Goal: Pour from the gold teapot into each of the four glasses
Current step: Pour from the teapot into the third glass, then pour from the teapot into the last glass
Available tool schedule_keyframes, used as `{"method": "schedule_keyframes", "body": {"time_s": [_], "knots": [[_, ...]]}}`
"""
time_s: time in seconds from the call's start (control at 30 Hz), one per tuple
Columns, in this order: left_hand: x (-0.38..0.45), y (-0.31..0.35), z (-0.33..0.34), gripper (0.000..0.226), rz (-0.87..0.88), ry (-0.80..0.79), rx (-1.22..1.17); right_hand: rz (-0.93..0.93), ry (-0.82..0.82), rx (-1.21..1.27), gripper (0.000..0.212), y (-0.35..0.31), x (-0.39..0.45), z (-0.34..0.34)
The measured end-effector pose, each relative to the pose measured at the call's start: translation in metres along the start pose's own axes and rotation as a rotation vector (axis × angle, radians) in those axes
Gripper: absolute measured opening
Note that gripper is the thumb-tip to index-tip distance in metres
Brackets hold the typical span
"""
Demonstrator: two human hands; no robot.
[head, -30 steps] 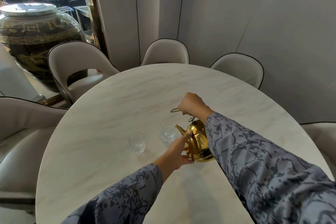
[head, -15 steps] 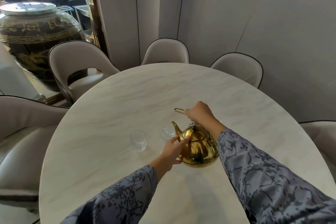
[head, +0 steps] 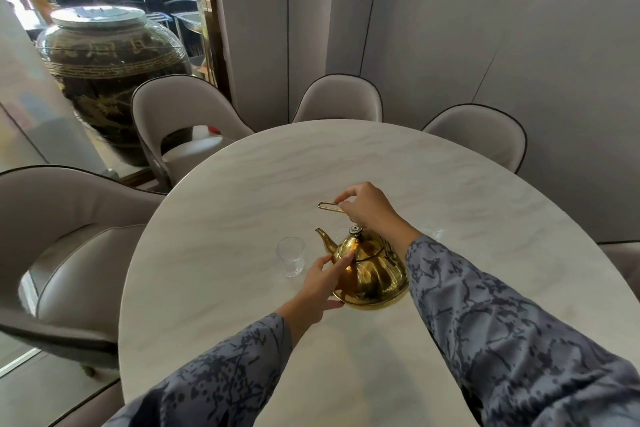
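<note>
The gold teapot (head: 372,274) stands upright near the middle of the round marble table (head: 214,253), its spout pointing left. My right hand (head: 367,206) is closed on the thin gold wire handle (head: 327,206) above the lid. My left hand (head: 322,282) cups the pot's left side, fingers on the shoulder and thumb low. A clear empty-looking glass (head: 290,256) sits just left of the spout. The rim of another glass (head: 437,234) shows behind my right forearm. Other glasses are hidden.
Several beige chairs (head: 341,100) ring the table. A large dark ceramic jar (head: 110,73) with a metal lid stands at the left by a glass wall. Grey wall panels close off the back and right.
The teapot came back from a leftward tilt to upright and now covers the glass that stood by its spout. My right hand rose on the handle; my left hand stayed on the pot.
</note>
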State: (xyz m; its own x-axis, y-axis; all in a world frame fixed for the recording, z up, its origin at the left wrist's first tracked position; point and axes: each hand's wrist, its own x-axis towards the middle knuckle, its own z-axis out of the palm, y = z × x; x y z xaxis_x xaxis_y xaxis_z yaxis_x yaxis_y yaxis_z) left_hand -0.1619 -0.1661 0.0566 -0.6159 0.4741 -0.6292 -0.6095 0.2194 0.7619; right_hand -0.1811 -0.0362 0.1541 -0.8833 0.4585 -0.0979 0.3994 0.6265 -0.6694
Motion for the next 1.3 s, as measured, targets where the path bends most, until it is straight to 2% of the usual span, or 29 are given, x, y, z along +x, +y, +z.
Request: {"method": "schedule_keyframes", "body": {"time_s": [0.07, 0.2, 0.53, 0.67, 0.97, 1.13, 1.3], "knots": [[-0.003, -0.002, -0.006, 0.078, -0.014, -0.013, -0.024, -0.008, -0.005, -0.030, 0.019, -0.007, 0.001, 0.009], [-0.006, -0.003, -0.020, 0.058, -0.058, -0.042, -0.071, -0.019, -0.042, -0.113, 0.022, -0.023, 0.008, 0.028], [-0.007, 0.002, -0.030, 0.050, -0.157, -0.061, -0.205, 0.038, -0.101, -0.240, 0.028, -0.044, 0.029, 0.049], [-0.012, 0.007, -0.030, 0.037, -0.178, -0.057, -0.245, 0.032, -0.106, -0.284, 0.025, -0.050, 0.032, 0.051], [-0.017, 0.011, -0.032, 0.082, -0.229, -0.035, -0.316, 0.031, -0.141, -0.334, 0.022, -0.061, 0.033, 0.052], [-0.019, 0.015, -0.030, 0.088, -0.245, -0.026, -0.325, 0.048, -0.152, -0.356, 0.022, -0.063, 0.033, 0.050], [-0.023, 0.018, -0.026, 0.085, -0.258, -0.031, -0.328, 0.076, -0.182, -0.385, 0.021, -0.067, 0.034, 0.047]]}}
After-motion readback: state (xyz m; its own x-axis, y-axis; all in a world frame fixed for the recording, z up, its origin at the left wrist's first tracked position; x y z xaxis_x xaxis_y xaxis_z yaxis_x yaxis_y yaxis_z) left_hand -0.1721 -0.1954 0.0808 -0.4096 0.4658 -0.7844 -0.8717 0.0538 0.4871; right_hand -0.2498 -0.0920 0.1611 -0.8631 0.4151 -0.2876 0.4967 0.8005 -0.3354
